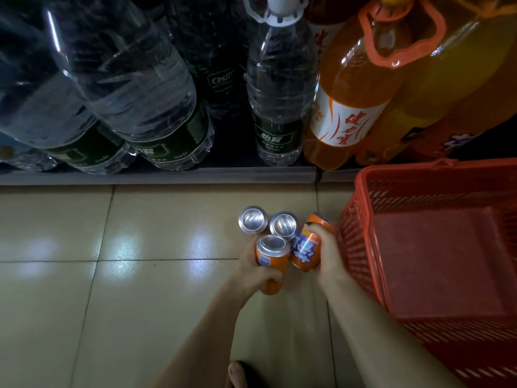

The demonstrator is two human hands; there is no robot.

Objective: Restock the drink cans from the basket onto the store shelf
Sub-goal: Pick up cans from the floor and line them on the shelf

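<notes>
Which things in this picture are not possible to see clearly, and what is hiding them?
Head view:
- Left hand covers the lower body of its orange drink can.
- Right hand wraps the tilted orange can, hiding part of its label.
- Two silver-topped cans on the floor: sides unseen from above.
- Red plastic basket: cut off by the right edge.

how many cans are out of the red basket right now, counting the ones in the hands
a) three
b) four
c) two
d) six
b) Two cans stand on the floor tiles, one beside the other; the left hand holds a third can, the right hand a fourth, tilted can. The red basket looks empty.
</notes>
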